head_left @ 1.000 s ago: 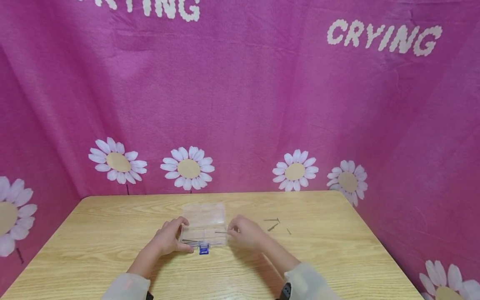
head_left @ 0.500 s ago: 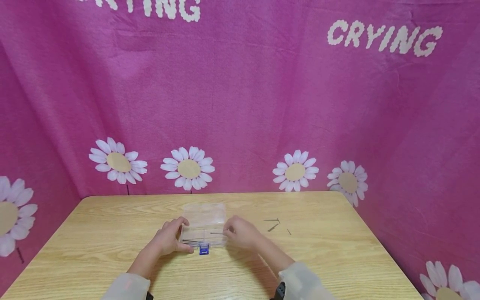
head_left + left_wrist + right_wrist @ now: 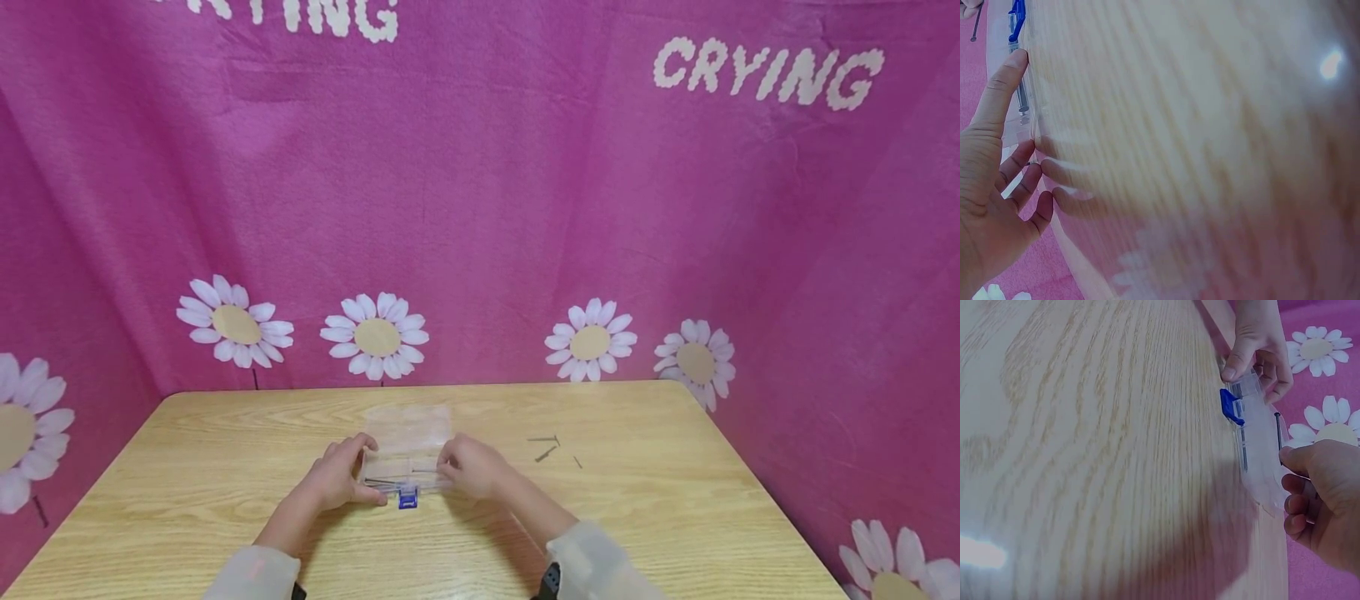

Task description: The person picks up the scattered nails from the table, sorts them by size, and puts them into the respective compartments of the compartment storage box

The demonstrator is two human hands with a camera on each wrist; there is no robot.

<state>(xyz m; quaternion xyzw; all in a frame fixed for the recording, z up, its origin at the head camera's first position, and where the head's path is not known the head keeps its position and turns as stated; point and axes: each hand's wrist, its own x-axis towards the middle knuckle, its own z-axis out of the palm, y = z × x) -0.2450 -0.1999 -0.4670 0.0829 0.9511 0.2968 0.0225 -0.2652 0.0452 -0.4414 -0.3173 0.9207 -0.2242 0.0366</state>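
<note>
A clear plastic box [image 3: 408,429] lies on the table with its lid tipped back and a blue latch [image 3: 407,499] at its front. My left hand [image 3: 339,475] grips the box's left end, thumb at the front wall and fingers at the far side. Over the right part of the box, my right hand [image 3: 476,468] pinches a nail [image 3: 1279,431] by one end; its head points left, toward the left hand. Several long nails [image 3: 384,482] lie inside the box's left part. The right fingertips cover the pinched end of the nail.
To the right of the box, a long nail [image 3: 542,439], a dark short piece of hardware [image 3: 546,454] and a thin small nail [image 3: 577,462] lie on the wooden table [image 3: 645,517]. A pink cloth [image 3: 480,208] with daisies hangs behind the table and along both sides.
My right hand has moved left with the nail, from the box's right edge to over its right part. The left hand and box have stayed put.
</note>
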